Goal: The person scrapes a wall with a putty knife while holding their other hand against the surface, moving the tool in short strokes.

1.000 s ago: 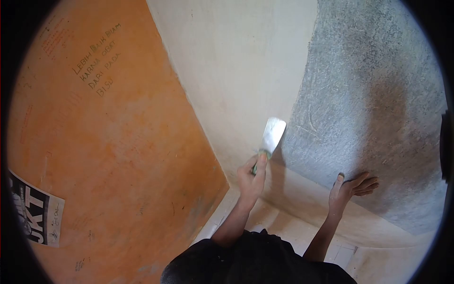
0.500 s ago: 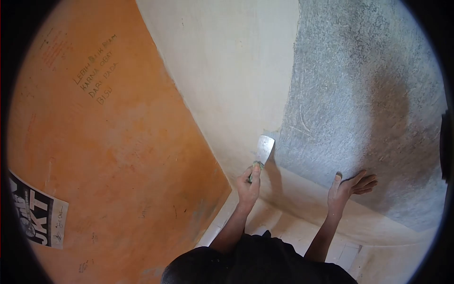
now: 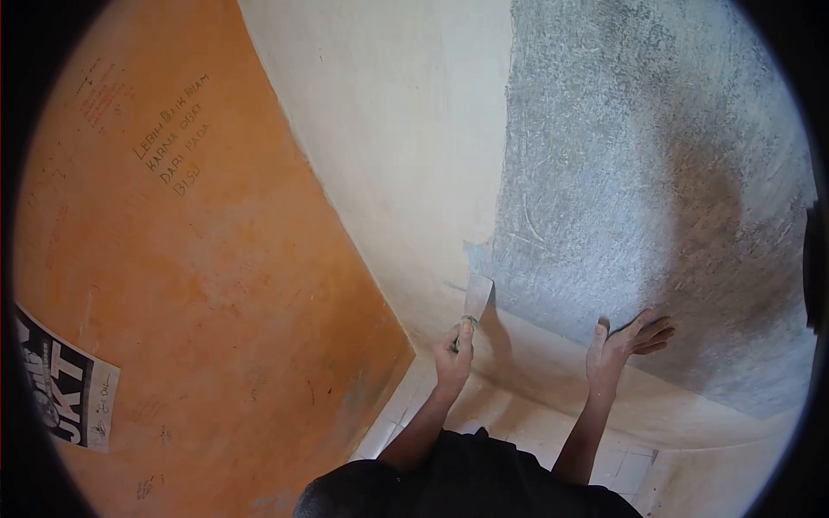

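Scraper: I have the scraper (image 3: 477, 298) at the lower left corner of the grey area (image 3: 587, 216), blade upward; blade contact with the wall I cannot confirm.
Left hand: the left hand (image 3: 452, 363) is curled around the scraper's handle, thumb laid along it toward the blade.
Right hand: the right hand (image 3: 615, 352) carries nothing; fingers extended close together, thumb apart, across the grey area's lower edge. Pressure I cannot tell.
Grey edge, left side: uneven, bordering the pale strip (image 3: 389, 147); a small grey tab juts left just above the blade.
Orange edge: the orange wall (image 3: 216, 276) meets the pale strip along a slanting line, well apart from the blade.
Lateral room: I read the pale strip as widening upward, with wall surface between my two hands.
Lower limit: a pale band (image 3: 544, 356) runs beneath the grey area.
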### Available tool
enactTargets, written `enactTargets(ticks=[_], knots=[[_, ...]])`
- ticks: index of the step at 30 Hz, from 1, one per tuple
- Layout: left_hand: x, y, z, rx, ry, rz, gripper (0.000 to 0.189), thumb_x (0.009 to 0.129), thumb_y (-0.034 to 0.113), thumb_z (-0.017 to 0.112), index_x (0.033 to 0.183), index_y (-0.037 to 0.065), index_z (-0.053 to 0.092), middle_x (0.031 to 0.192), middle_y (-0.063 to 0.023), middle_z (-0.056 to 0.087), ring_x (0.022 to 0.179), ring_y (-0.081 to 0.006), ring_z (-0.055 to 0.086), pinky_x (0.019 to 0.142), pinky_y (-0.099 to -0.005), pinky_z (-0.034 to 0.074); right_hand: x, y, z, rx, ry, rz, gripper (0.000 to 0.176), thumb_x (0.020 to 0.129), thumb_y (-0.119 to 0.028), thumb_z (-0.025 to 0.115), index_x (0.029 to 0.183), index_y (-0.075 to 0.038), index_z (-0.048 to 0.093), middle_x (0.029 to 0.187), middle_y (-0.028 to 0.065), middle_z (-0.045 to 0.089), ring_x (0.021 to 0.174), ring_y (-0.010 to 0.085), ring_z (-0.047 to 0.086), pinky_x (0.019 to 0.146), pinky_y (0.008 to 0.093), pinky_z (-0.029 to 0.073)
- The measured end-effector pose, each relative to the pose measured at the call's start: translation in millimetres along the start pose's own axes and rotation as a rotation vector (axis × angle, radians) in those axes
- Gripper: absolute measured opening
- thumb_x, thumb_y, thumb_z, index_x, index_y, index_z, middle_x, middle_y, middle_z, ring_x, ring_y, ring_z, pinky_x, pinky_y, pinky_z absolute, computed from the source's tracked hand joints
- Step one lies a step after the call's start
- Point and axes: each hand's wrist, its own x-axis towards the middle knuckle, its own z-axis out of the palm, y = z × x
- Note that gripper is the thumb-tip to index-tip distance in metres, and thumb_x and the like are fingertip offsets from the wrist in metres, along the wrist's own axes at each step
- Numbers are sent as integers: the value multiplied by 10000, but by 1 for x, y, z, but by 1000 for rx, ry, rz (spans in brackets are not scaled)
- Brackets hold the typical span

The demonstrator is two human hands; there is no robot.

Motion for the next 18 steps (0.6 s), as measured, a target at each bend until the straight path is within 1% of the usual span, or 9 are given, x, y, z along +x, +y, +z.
enactTargets(ticks=[1, 3, 6, 7, 9, 11, 13, 17, 18], knots=[[2, 5, 2, 0, 6, -1, 321, 967, 306, 547, 929, 12, 670, 564, 87, 403, 499, -5, 356, 440, -203, 253, 1, 1, 0, 3, -3, -4, 850, 920, -459, 458, 1495, -86, -46, 1498, 314, -169, 1363, 498, -217, 1044, 633, -149], [13, 31, 5, 15, 11, 12, 330, 968, 314, 544, 912, 11, 661, 558, 82, 405, 490, -8, 364, 435, -207, 262, 1, 0, 1, 3, -7, 7, 903, 897, -538, 467, 1500, -134, -70, 1477, 344, -178, 1336, 561, -197, 1013, 694, -117], [34, 100, 17, -2, 19, 54, 337, 969, 324, 538, 887, 19, 654, 556, 83, 401, 485, -11, 375, 433, -210, 266, 1, -1, 3, 10, 17, 11, 888, 900, -537, 460, 1504, -155, -67, 1479, 338, -181, 1333, 565, -196, 1012, 693, -120], [37, 101, 16, -2, 26, 51, 337, 969, 324, 538, 887, 19, 654, 556, 83, 401, 485, -11, 375, 433, -210, 266, 1, -2, 3, 13, 12, 7, 888, 900, -537, 460, 1504, -155, -67, 1479, 338, -181, 1333, 565, -196, 1012, 693, -120], [40, 101, 14, 1, -2, 126, 337, 971, 329, 531, 897, 26, 659, 557, 83, 402, 482, -13, 374, 431, -212, 262, 3, -4, 1, 9, 38, -4, 844, 922, -509, 430, 1500, -97, -28, 1496, 321, -159, 1363, 518, -185, 1037, 650, -140], [17, 8, -1, 93, 66, -40, 329, 972, 325, 529, 896, 33, 660, 557, 89, 395, 480, -15, 360, 430, -215, 253, 3, 0, 1, 9, 25, -23, 843, 923, -511, 429, 1500, -101, -28, 1496, 321, -157, 1363, 519, -183, 1038, 652, -138], [-7, -61, -18, -2, 22, -123, 329, 972, 321, 527, 885, 31, 656, 560, 93, 393, 481, -14, 350, 431, -216, 248, -1, 2, -2, -8, -2, -33, 841, 924, -513, 427, 1501, -106, -29, 1496, 321, -156, 1363, 521, -180, 1038, 653, -135], [3, -41, -14, 5, 54, -132, 327, 974, 319, 524, 871, 35, 648, 559, 95, 393, 482, -12, 349, 431, -215, 245, 3, -2, 3, -18, 30, -33, 843, 924, -537, 413, 1502, -112, -29, 1496, 321, -156, 1363, 520, -180, 1041, 652, -133], [20, -13, -8, 26, 80, -51, 329, 975, 320, 521, 853, 39, 643, 557, 95, 393, 481, -13, 350, 431, -216, 245, 3, -3, 4, -26, 57, -23, 842, 924, -542, 409, 1502, -112, -29, 1496, 321, -156, 1364, 519, -180, 1042, 651, -133]])
